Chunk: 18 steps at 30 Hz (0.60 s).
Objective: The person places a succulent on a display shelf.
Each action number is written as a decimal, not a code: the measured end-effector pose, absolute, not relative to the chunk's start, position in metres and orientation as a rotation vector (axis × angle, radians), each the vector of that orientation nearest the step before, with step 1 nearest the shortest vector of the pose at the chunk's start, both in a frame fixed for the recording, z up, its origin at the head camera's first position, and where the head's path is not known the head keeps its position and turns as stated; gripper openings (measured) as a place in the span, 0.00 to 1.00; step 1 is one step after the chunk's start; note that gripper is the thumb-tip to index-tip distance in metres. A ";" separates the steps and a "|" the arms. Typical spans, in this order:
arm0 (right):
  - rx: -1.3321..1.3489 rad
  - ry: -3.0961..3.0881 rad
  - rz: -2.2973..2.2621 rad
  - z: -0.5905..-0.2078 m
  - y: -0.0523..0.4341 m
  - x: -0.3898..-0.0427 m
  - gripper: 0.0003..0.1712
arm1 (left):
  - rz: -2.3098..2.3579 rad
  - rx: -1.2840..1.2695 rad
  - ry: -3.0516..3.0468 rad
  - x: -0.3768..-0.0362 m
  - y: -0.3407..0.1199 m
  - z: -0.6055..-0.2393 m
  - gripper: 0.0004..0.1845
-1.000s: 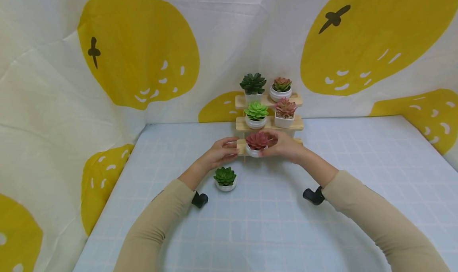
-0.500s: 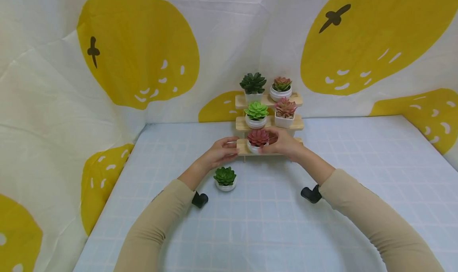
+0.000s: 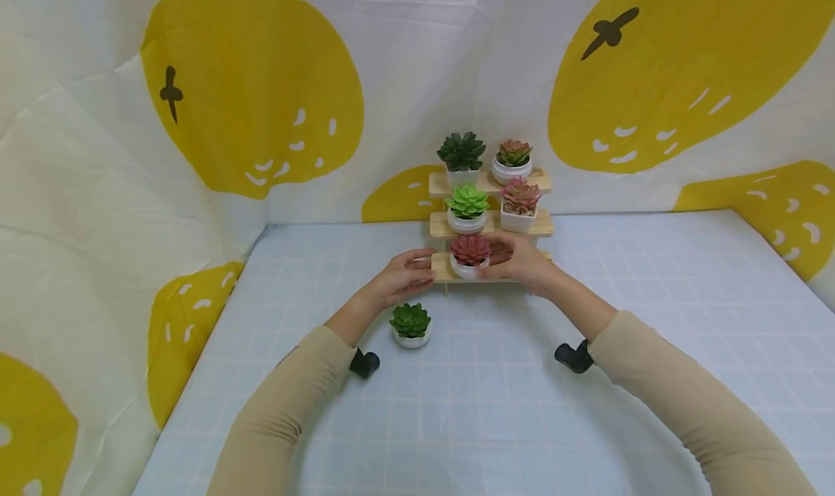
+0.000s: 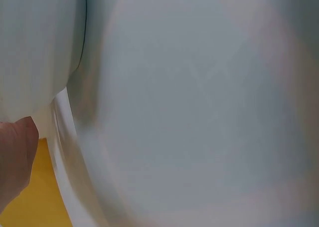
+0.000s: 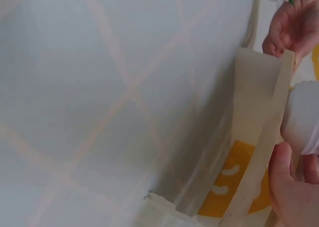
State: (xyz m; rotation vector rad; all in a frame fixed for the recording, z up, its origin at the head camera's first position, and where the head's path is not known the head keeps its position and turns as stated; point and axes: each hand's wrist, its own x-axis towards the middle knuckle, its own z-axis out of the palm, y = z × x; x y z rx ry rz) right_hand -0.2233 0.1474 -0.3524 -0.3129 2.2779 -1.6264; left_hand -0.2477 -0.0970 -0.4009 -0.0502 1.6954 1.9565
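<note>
A three-tier wooden shelf [image 3: 491, 225] stands at the back of the table. My right hand [image 3: 522, 262] holds a white pot with a red succulent [image 3: 470, 255] on the lowest tier; the thumb [image 5: 286, 187] lies by the pot [image 5: 301, 119] in the right wrist view. My left hand [image 3: 404, 275] grips the left end of that lowest board [image 5: 254, 137]. Near my left wrist, a green succulent in a white pot [image 3: 410, 325] sits on the table. The left wrist view shows only blurred cloth and a fingertip [image 4: 15, 152].
The upper tiers carry a dark green succulent [image 3: 461, 151], a pink-green one [image 3: 513, 159], a light green one [image 3: 467, 207] and a pink one [image 3: 520, 204]. A yellow-patterned cloth [image 3: 261, 104] hangs behind and left. The checked tablecloth [image 3: 483, 409] covers the table.
My right hand has moved the red succulent pot slightly back and up, from overhanging the lowest board's front edge to resting on it. The left hand has stayed put.
</note>
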 end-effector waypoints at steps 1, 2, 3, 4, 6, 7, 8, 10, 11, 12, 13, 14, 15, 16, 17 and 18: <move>-0.314 2.281 -1.625 -0.352 0.149 -0.222 0.38 | 1.956 -0.054 1.697 -0.248 -0.097 -0.401 0.28; -0.315 2.282 -1.626 -0.352 0.150 -0.221 0.37 | 1.953 -0.050 1.702 -0.248 -0.097 -0.401 0.28; -0.316 2.282 -1.630 -0.351 0.152 -0.220 0.37 | 1.954 -0.049 1.704 -0.248 -0.097 -0.401 0.28; -0.314 2.278 -1.636 -0.350 0.153 -0.218 0.36 | 1.953 -0.049 1.707 -0.248 -0.097 -0.401 0.28; -0.308 2.267 -1.649 -0.349 0.156 -0.215 0.35 | 1.953 -0.048 1.711 -0.248 -0.097 -0.400 0.28; -0.304 2.261 -1.655 -0.349 0.158 -0.214 0.35 | 1.954 -0.047 1.713 -0.248 -0.097 -0.400 0.28; -0.303 2.253 -1.662 -0.349 0.159 -0.213 0.35 | 1.955 -0.045 1.715 -0.248 -0.097 -0.400 0.28; -0.302 2.252 -1.656 -0.349 0.162 -0.210 0.34 | 1.952 -0.051 1.718 -0.248 -0.097 -0.400 0.28; -0.297 2.255 -1.645 -0.350 0.164 -0.209 0.34 | 1.951 -0.052 1.719 -0.248 -0.097 -0.401 0.28; -0.296 2.259 -1.633 -0.350 0.165 -0.207 0.34 | 1.948 -0.054 1.721 -0.248 -0.097 -0.401 0.28; -0.292 2.260 -1.622 -0.351 0.166 -0.206 0.34 | 1.946 -0.055 1.723 -0.248 -0.097 -0.401 0.28; -0.295 2.262 -1.611 -0.352 0.167 -0.205 0.33 | 1.944 -0.058 1.723 -0.248 -0.097 -0.401 0.28; -0.291 2.266 -1.600 -0.353 0.168 -0.203 0.33 | 1.942 -0.060 1.725 -0.248 -0.096 -0.401 0.28; -0.288 2.267 -1.591 -0.353 0.168 -0.202 0.33 | 1.941 -0.062 1.727 -0.248 -0.096 -0.401 0.28; -0.293 2.272 -1.587 -0.354 0.169 -0.200 0.33 | 1.940 -0.066 1.727 -0.248 -0.096 -0.401 0.28; -0.301 2.272 -1.588 -0.354 0.170 -0.198 0.33 | 1.941 -0.068 1.727 -0.248 -0.096 -0.401 0.27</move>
